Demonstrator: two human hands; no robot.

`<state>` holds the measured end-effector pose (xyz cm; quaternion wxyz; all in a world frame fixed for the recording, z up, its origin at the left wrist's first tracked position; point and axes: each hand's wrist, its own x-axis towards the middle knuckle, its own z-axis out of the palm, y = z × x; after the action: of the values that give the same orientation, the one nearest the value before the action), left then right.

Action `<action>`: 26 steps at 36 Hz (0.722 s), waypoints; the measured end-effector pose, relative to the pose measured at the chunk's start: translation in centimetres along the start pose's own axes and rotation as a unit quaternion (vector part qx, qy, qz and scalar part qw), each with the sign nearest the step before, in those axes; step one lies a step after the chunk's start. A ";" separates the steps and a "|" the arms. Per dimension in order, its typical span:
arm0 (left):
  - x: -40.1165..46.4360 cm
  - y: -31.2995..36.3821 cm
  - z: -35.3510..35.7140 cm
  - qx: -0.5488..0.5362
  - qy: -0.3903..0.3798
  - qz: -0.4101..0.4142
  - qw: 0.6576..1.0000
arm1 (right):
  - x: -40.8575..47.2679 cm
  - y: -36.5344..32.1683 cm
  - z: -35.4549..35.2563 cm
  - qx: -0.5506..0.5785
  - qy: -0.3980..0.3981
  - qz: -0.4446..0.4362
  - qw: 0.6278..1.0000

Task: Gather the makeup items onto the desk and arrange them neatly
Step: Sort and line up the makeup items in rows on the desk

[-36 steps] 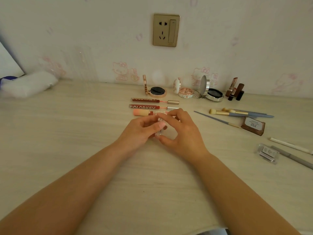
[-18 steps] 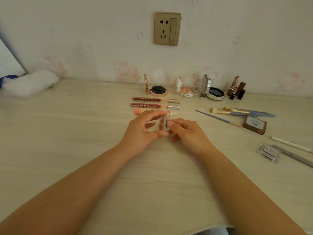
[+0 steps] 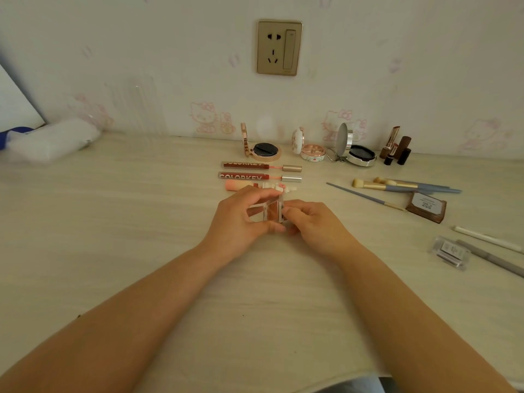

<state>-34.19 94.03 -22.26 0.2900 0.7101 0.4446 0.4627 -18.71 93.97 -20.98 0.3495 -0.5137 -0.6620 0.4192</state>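
Both hands meet at the middle of the desk [image 3: 113, 251] around a small clear case [image 3: 268, 212]. The left hand [image 3: 241, 222] curls round it, thumb below and fingers over the top; the right hand [image 3: 314, 225] pinches its right edge with curled fingertips. The case sits just above the desktop, between the two hands, tilted on edge.

Just beyond the hands lies a pink tube [image 3: 241, 185], partly hidden, and farther still two lip glosses [image 3: 258, 171] lie side by side, caps to the right. Behind them, near the wall, stand three open compacts: a gold one [image 3: 262, 151], a pink one [image 3: 310, 151] and a silver one [image 3: 358, 154]. Right of these, lipsticks [image 3: 395, 147] stand in a cluster.

To the right, brushes [image 3: 397, 187] lie flat, a brown palette [image 3: 426, 207] just nearer. Farther right and nearer are a clear box [image 3: 449, 252], a white pencil [image 3: 487, 239] and a grey pencil [image 3: 490, 258].

At far left a white pouch [image 3: 51, 140] rests against the wall. A socket [image 3: 279, 47] is fixed above.
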 end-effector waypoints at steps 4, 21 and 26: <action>0.0 0.0 0.0 -0.011 0.000 -0.012 1.000 | 0.1 0.0 0.1 -0.008 0.003 -0.008 1.000; 0.5 -0.2 -0.6 -0.173 0.017 -0.090 0.981 | 0.7 0.5 -0.3 0.034 0.056 0.047 0.997; 0.4 -0.2 -0.7 -0.215 0.010 -0.089 0.973 | 0.5 0.2 -0.2 0.110 0.065 0.032 0.991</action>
<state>-34.86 94.46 -21.93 0.4713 0.5839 0.3993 0.5267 -18.58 94.53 -21.04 0.4331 -0.5189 -0.5708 0.4661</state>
